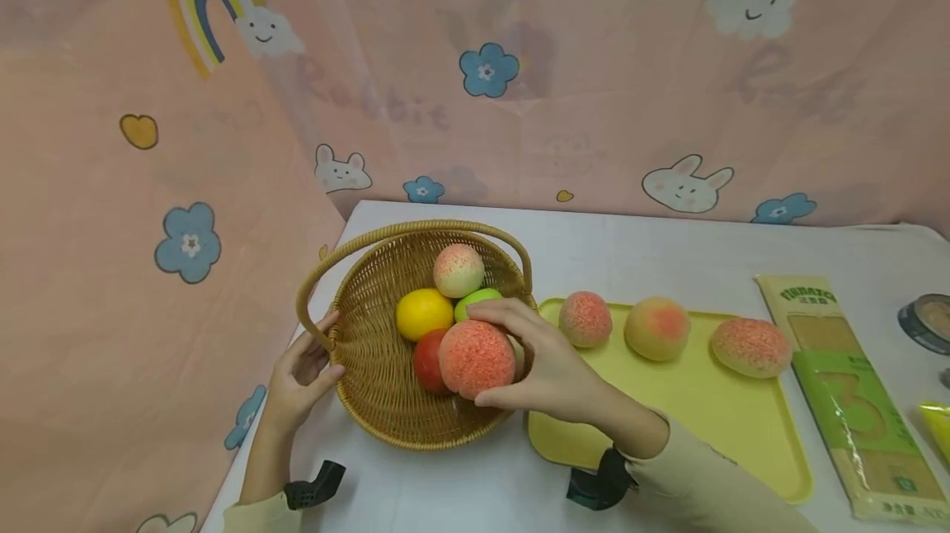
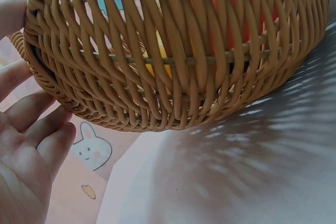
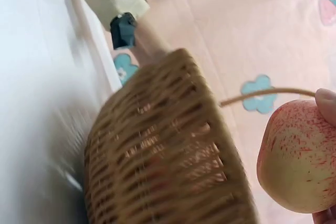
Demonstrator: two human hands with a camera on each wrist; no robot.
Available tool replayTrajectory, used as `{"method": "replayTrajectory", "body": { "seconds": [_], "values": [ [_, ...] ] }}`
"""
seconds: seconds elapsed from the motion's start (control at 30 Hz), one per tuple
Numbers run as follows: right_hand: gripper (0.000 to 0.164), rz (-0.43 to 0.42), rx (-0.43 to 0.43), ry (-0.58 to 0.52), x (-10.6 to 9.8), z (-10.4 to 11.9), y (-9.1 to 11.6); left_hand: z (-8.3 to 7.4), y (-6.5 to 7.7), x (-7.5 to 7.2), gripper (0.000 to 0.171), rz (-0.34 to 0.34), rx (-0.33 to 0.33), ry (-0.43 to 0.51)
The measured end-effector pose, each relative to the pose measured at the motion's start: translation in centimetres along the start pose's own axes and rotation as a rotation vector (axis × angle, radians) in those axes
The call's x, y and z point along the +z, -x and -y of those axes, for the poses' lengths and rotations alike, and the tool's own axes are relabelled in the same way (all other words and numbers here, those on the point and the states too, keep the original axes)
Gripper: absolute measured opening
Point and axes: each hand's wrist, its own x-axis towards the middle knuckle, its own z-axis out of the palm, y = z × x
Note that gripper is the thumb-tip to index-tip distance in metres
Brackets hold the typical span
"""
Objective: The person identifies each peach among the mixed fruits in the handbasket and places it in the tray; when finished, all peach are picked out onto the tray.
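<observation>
A wicker basket (image 1: pixel 371 368) with an arched handle stands tilted toward me on the table. My left hand (image 1: pixel 293 380) grips its left rim by the base of the handle; in the left wrist view the fingers (image 2: pixel 50 129) lie against the rim. Over the basket's right part, my right hand (image 1: pixel 545 364) holds a speckled red peach (image 1: pixel 477 358) between thumb and fingers. The right wrist view shows this peach (image 3: pixel 299 156) above the rim, pale on one side. Inside the basket lie a yellow lemon (image 1: pixel 424 315), a red fruit (image 1: pixel 429 361), a partly hidden green fruit (image 1: pixel 478 299) and another peach (image 1: pixel 458 271).
Right of the basket, a yellow tray (image 1: pixel 690 417) bears a round red peach (image 1: pixel 585 319), a yellowish peach (image 1: pixel 657 328) and an oval speckled peach (image 1: pixel 751 347). Past it lie a green noodle packet (image 1: pixel 853 401), a round tin (image 1: pixel 928 323) and a yellow packet (image 1: pixel 937 426).
</observation>
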Motion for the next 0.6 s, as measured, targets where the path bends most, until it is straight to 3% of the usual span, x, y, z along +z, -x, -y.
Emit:
{"method": "replayTrajectory", "body": {
  "seconds": [0.37, 0.6],
  "values": [
    [0.081, -0.146, -0.023, -0.096, -2.9, -1.5, 5.5, 0.5, 0.1, 0.0, 0.062, -0.016, 0.031, 0.003],
    [0.081, -0.214, 0.013, -0.047, -4.0, -3.6, 8.7, 0.4, 0.1, -0.1, 0.062, -0.008, 0.016, 0.001]
  ]
}}
